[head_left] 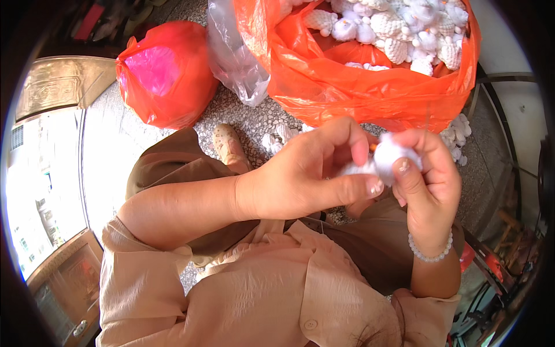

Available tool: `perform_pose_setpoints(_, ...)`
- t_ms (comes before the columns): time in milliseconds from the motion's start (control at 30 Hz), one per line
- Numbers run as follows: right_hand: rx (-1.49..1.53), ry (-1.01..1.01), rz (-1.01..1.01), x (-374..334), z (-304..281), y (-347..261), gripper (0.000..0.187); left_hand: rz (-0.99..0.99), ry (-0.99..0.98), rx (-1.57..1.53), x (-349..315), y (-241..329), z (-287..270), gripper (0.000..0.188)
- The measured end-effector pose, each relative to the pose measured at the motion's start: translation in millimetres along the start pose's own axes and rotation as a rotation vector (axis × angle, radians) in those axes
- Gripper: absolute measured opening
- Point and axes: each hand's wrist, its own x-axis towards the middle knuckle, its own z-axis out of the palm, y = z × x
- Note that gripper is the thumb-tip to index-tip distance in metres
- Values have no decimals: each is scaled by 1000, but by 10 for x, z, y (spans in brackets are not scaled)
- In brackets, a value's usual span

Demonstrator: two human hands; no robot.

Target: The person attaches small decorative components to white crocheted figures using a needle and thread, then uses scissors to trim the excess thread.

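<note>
Both hands are raised over my lap, closed round one small white crocheted toy (393, 155). It has a fuzzy round part and a small orange bit at its top. My left hand (300, 173) pinches the knitted side, its thumb pointing toward my right thumb. My right hand (430, 173) grips the fuzzy side between thumb and fingers, with a pale bead bracelet round the wrist. The fingers cover much of the toy. Just beyond, a large open orange plastic bag (358, 92) holds many white crocheted pieces (396, 49) of similar look.
A tied red plastic bag (165, 81) stands at the far left, beside a clear plastic bag (240, 69). More white pieces (277, 139) lie on the speckled floor (248, 124), others (457, 136) right of the orange bag. A wooden door (66, 283) is at lower left.
</note>
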Motion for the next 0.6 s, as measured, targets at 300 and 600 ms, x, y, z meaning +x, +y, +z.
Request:
perform_pose_setpoints(300,-171,-235,-171,32,-31,199,21,-62,-6,-8,-80,-145,-138,49)
perform_pose_setpoints(600,-643,-51,-374,-28,-50,28,10,355,465,1045,-123,-192,-149,40)
